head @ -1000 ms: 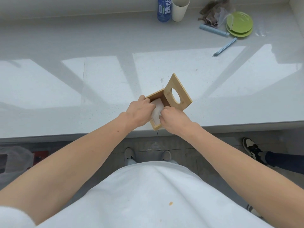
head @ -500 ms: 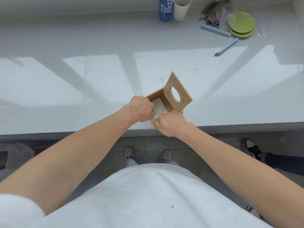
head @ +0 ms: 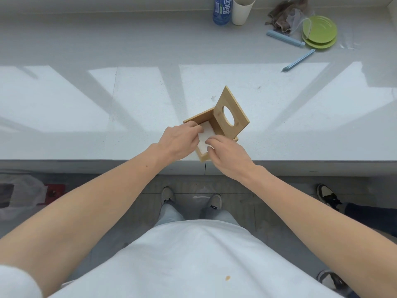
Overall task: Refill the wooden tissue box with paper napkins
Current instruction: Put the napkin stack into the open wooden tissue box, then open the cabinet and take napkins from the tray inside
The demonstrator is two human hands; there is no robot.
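Observation:
The wooden tissue box [head: 199, 119] sits near the front edge of the white counter, its hinged lid [head: 236, 117] with an oval hole standing up on the right side. A white stack of paper napkins [head: 206, 136] lies inside the box. My left hand [head: 180, 140] rests over the box's left side with fingertips on the napkins. My right hand [head: 227, 155] is at the box's near right corner, fingers spread and touching the napkins' near end.
At the back of the counter [head: 107, 93] stand a blue bottle [head: 222, 9] and a white cup [head: 242, 9]. Further right lie a crumpled cloth [head: 283, 16], green plates [head: 320, 31] and two light-blue clips [head: 298, 60]. Another person's shoe [head: 326, 194] is on the floor at right.
My hands were bunched as fists over the box; now the fingers have loosened and lie flatter on the napkins, which show more. The box and lid stay in place.

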